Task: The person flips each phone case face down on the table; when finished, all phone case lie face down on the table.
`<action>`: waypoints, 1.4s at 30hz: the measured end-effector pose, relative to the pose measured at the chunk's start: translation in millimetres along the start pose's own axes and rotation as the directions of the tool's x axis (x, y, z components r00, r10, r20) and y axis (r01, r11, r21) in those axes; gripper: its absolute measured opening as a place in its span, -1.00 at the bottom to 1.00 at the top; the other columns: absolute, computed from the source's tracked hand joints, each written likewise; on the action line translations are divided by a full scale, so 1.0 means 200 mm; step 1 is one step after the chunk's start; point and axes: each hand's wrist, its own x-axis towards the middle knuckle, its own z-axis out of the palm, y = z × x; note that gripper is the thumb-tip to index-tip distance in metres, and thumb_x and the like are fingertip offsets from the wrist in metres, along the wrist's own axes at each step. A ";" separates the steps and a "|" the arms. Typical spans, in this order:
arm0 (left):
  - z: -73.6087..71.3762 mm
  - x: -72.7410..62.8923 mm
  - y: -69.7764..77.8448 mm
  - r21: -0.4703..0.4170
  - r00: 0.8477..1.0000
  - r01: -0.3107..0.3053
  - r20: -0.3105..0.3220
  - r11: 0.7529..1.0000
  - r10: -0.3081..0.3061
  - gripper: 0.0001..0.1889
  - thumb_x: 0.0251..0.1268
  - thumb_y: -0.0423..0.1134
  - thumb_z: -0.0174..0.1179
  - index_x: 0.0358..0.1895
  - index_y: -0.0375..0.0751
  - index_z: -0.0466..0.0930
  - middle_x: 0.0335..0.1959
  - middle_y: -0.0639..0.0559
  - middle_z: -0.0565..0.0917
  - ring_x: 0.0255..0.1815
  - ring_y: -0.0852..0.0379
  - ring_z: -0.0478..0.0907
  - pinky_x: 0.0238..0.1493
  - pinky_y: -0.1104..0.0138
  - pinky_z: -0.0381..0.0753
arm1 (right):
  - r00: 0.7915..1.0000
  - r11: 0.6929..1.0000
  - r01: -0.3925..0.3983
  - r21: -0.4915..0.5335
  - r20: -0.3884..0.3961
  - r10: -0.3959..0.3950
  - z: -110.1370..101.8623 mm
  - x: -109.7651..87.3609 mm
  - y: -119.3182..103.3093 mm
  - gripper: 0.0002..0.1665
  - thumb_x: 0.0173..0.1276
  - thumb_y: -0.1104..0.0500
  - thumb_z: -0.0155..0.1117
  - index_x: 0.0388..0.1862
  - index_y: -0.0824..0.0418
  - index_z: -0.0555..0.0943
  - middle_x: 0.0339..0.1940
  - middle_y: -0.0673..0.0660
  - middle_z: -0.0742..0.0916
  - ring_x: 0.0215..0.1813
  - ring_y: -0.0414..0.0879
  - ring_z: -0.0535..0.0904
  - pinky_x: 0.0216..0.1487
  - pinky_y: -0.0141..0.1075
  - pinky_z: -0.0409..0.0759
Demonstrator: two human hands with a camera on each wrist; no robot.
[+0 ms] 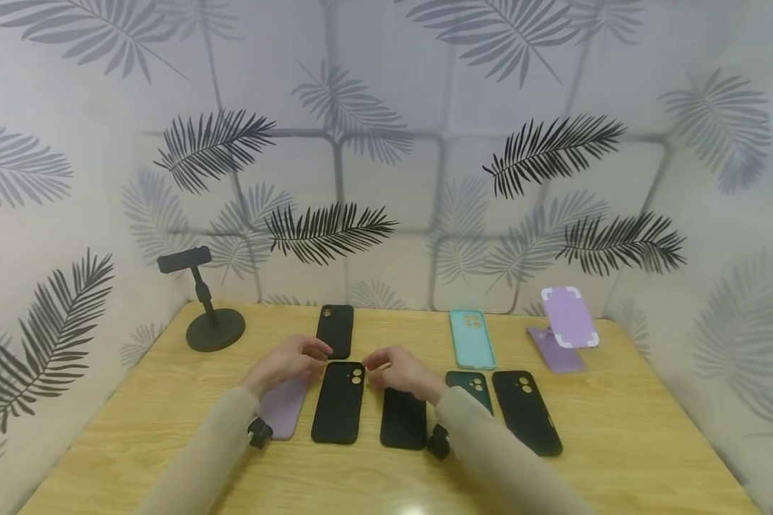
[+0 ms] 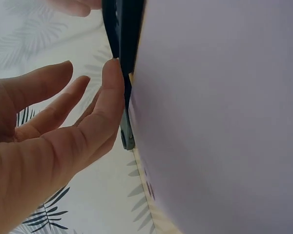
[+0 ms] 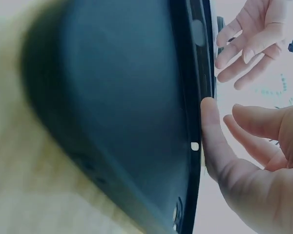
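A black phone case with a camera cutout lies flat at the middle of the table, between my two hands. My left hand is by its upper left corner, above a purple phone case, with fingers loosely bent. Near the upper right corner is my right hand, over another black case. Both hold nothing. In the left wrist view, a fingertip of the left hand meets a dark case edge; whether it touches cannot be told. The right hand similarly has a fingertip at a dark edge.
Behind lies a smaller black case. To the right are a light blue case, a dark green case and a black case. A purple stand and a black stand stand at the back corners, before a patterned wall.
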 end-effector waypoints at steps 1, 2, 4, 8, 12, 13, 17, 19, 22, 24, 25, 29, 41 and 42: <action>0.00 -0.01 0.00 0.001 1.000 0.001 0.005 1.000 -0.001 -0.64 0.33 -0.51 0.10 0.18 -0.45 0.51 0.13 -0.35 0.58 -0.09 -0.07 0.65 -0.12 0.16 0.71 | 1.000 1.000 -0.005 0.012 0.005 0.005 0.01 -0.01 0.00 -0.61 0.37 0.41 0.16 0.16 0.43 0.58 0.11 0.35 0.67 -0.09 0.02 0.71 -0.02 -0.16 0.72; 0.01 -0.01 -0.01 -0.005 1.000 0.002 0.011 1.000 -0.002 -0.64 0.33 -0.52 0.09 0.18 -0.45 0.51 0.15 -0.36 0.57 -0.04 -0.09 0.64 -0.09 0.16 0.71 | 1.000 1.000 -0.009 0.026 0.011 0.009 0.01 -0.01 0.00 -0.61 0.37 0.42 0.15 0.16 0.44 0.57 0.11 0.36 0.67 -0.10 0.02 0.71 -0.04 -0.17 0.72; 0.02 -0.02 -0.01 -0.017 1.000 -0.006 0.030 1.000 0.007 -0.62 0.33 -0.53 0.07 0.20 -0.49 0.48 0.21 -0.38 0.52 0.07 -0.15 0.62 -0.02 0.15 0.71 | 1.000 0.998 -0.015 0.057 0.023 0.014 0.03 -0.02 0.01 -0.61 0.36 0.44 0.14 0.17 0.49 0.54 0.10 0.39 0.66 -0.13 0.02 0.72 -0.09 -0.19 0.74; 0.05 -0.03 0.00 -0.020 0.999 -0.010 0.039 1.000 0.011 -0.60 0.33 -0.55 0.05 0.22 -0.52 0.45 0.27 -0.40 0.47 0.17 -0.21 0.56 0.01 0.15 0.70 | 0.999 0.996 -0.041 0.080 0.025 0.039 0.04 -0.04 0.00 -0.57 0.37 0.44 0.15 0.21 0.53 0.49 0.13 0.41 0.64 -0.15 0.01 0.72 -0.14 -0.23 0.74; 0.06 -0.04 0.01 -0.001 1.000 0.002 0.024 1.000 -0.002 -0.60 0.30 -0.55 0.07 0.22 -0.47 0.49 0.25 -0.37 0.50 0.16 -0.16 0.56 -0.05 0.19 0.71 | 0.998 0.995 -0.065 0.079 0.016 0.064 0.05 -0.04 -0.02 -0.54 0.36 0.43 0.17 0.23 0.54 0.47 0.15 0.42 0.62 -0.17 0.02 0.73 -0.15 -0.24 0.74; 0.06 -0.04 0.00 0.009 1.000 -0.005 0.028 1.000 0.005 -0.59 0.30 -0.56 0.06 0.22 -0.47 0.48 0.24 -0.39 0.50 0.16 -0.16 0.56 -0.07 0.20 0.71 | 0.998 0.995 -0.069 0.078 0.015 0.068 0.05 -0.04 -0.02 -0.54 0.36 0.43 0.17 0.24 0.54 0.47 0.16 0.42 0.62 -0.16 0.02 0.73 -0.15 -0.24 0.74; 0.05 -0.03 0.00 -0.020 1.000 -0.008 0.029 1.000 0.009 -0.58 0.31 -0.56 0.06 0.25 -0.45 0.45 0.21 -0.42 0.51 0.15 -0.18 0.55 -0.13 0.20 0.71 | 0.997 0.993 -0.082 0.080 0.020 0.080 0.06 -0.03 -0.03 -0.53 0.38 0.41 0.17 0.25 0.54 0.46 0.17 0.42 0.61 -0.13 0.03 0.73 -0.13 -0.23 0.74; 0.04 -0.03 0.00 -0.054 1.000 -0.011 0.024 0.998 0.012 -0.58 0.31 -0.56 0.07 0.25 -0.45 0.44 0.21 -0.44 0.49 0.13 -0.20 0.56 -0.13 0.17 0.72 | 0.996 0.993 -0.085 0.085 0.023 0.083 0.06 -0.03 -0.03 -0.53 0.39 0.40 0.16 0.26 0.54 0.45 0.18 0.41 0.60 -0.10 0.05 0.73 -0.11 -0.22 0.74; 0.02 -0.03 0.00 -0.117 1.000 -0.016 0.018 0.993 0.018 -0.57 0.31 -0.55 0.10 0.25 -0.45 0.42 0.21 -0.45 0.47 0.06 -0.18 0.59 -0.13 0.15 0.72 | 0.996 0.992 -0.086 0.089 0.024 0.084 0.06 -0.03 -0.03 -0.52 0.41 0.39 0.16 0.28 0.53 0.44 0.20 0.41 0.59 -0.04 0.10 0.72 -0.08 -0.19 0.73; 0.01 -0.02 0.00 -0.128 0.999 -0.024 0.019 0.991 0.027 -0.56 0.30 -0.52 0.13 0.25 -0.45 0.42 0.20 -0.45 0.46 -0.04 -0.12 0.62 -0.15 0.16 0.72 | 0.996 0.993 -0.082 0.089 0.032 0.079 0.07 -0.03 -0.03 -0.52 0.41 0.39 0.16 0.28 0.53 0.43 0.22 0.41 0.58 -0.01 0.13 0.71 -0.06 -0.18 0.73; 0.01 -0.02 -0.01 -0.136 0.999 -0.024 0.020 0.990 0.026 -0.56 0.30 -0.52 0.14 0.25 -0.45 0.42 0.19 -0.45 0.46 -0.10 -0.08 0.62 -0.17 0.16 0.71 | 0.996 0.993 -0.081 0.089 0.034 0.078 0.07 -0.03 -0.03 -0.52 0.41 0.38 0.17 0.28 0.52 0.43 0.23 0.41 0.58 0.01 0.14 0.70 -0.05 -0.17 0.73; 0.00 -0.01 -0.02 -0.166 0.998 -0.040 0.037 0.985 0.047 -0.51 0.31 -0.46 0.18 0.30 -0.42 0.39 0.22 -0.43 0.43 -0.19 0.04 0.60 -0.14 0.15 0.70 | 0.996 0.992 -0.080 0.093 0.055 0.076 0.07 -0.03 -0.03 -0.50 0.41 0.34 0.20 0.28 0.51 0.45 0.21 0.40 0.60 0.04 0.15 0.69 -0.02 -0.15 0.72; 0.03 0.01 0.00 -0.262 0.997 -0.043 0.044 0.964 0.056 -0.47 0.37 -0.32 0.22 0.36 -0.36 0.35 0.31 -0.40 0.38 0.10 -0.10 0.59 0.08 0.00 0.65 | 0.995 0.995 -0.056 0.081 0.084 0.049 0.10 -0.05 -0.05 -0.46 0.45 0.04 0.24 0.23 0.40 0.55 0.15 0.29 0.67 0.05 0.09 0.69 0.03 -0.09 0.70; 0.03 0.01 0.01 -0.270 0.997 -0.041 0.045 0.962 0.055 -0.47 0.37 -0.31 0.22 0.36 -0.35 0.35 0.31 -0.40 0.38 0.12 -0.12 0.58 0.07 0.01 0.66 | 0.995 0.995 -0.058 0.077 0.084 0.051 0.10 -0.05 -0.05 -0.44 0.45 0.01 0.22 0.23 0.39 0.55 0.16 0.29 0.67 0.06 0.08 0.68 0.03 -0.09 0.70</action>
